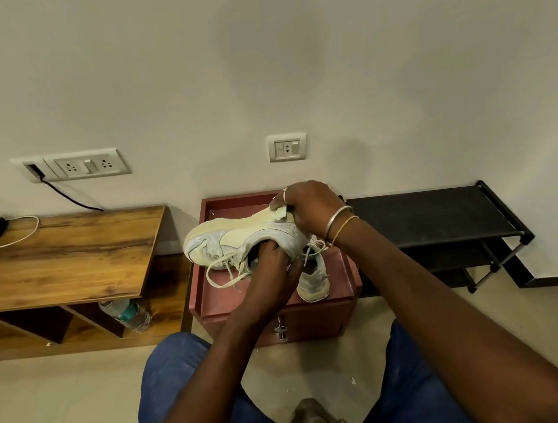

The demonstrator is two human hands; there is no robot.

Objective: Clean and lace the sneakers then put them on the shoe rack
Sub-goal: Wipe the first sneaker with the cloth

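Wooden table (61, 254): far left against the wall; plays no part in the task so far as seen.
Water bottle (126, 315): lying on the low shelf under the table.
Held sneaker (225, 241): lifted above the red cabinet, turned on its side, toe to the left, sole towards the wall. The upper looks grey and scuffed.
Lace (222, 279): hangs in slack loops from the held sneaker; judged neither tightened nor tied.
Left hand (270, 257): fingers curled into the sneaker's opening, gripping it by the collar.
Red cabinet (211, 297): centre, serves as the work surface.
Wipe (279, 213): small pale pad pressed to the heel end of the sole.
Right hand (308, 204): fingers closed round the wipe, bearing on the heel.
Second sneaker (312, 280): resting on the cabinet's near right part, just below the held one, with its lace loose.
Shoe rack (436, 215): black, right of the cabinet; no shoe visible on it.
Progress (judgement): cleaning of the first shoe under way. Left to do: the second shoe, lacing of both, then racking.
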